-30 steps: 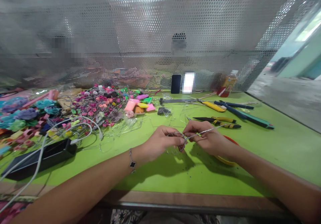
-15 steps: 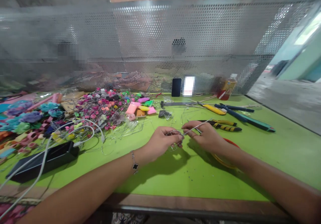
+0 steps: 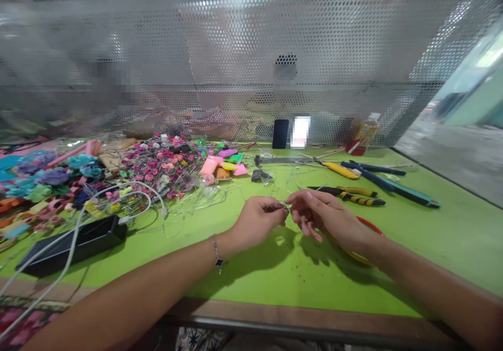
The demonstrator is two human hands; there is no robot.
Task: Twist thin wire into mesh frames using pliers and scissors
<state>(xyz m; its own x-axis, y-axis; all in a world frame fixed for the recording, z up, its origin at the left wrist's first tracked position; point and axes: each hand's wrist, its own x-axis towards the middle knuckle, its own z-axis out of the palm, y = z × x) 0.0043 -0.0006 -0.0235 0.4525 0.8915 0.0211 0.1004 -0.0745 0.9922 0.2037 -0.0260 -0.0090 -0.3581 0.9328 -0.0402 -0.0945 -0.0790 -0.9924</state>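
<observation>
My left hand [image 3: 253, 224] is closed in a pinch over the green tabletop, holding a small bundle of thin silvery wire [image 3: 280, 206]. Much of that wire is hidden behind the fingers. My right hand [image 3: 332, 220] is beside it, its fingers loosely apart and partly curled. The right index fingertip reaches the wire's end, and whether it touches cannot be made out. Behind my right hand lie pliers with yellow-and-black handles [image 3: 363, 199]. Partly under my right wrist is a red and yellow ring-shaped object [image 3: 359, 257].
Left, small flowers on wire stems [image 3: 157, 165] are heaped beside a black tray [image 3: 74, 246] and a white cable [image 3: 73, 243]. At the back stand a phone [image 3: 280, 134], a lit screen [image 3: 300, 132] and a bottle [image 3: 363, 135]. A green-handled cutter [image 3: 412, 194] lies right.
My right fingers have loosened from a pinch on the wire strand and spread, with the hand turning. My left hand keeps its pinch. The view has shifted slightly.
</observation>
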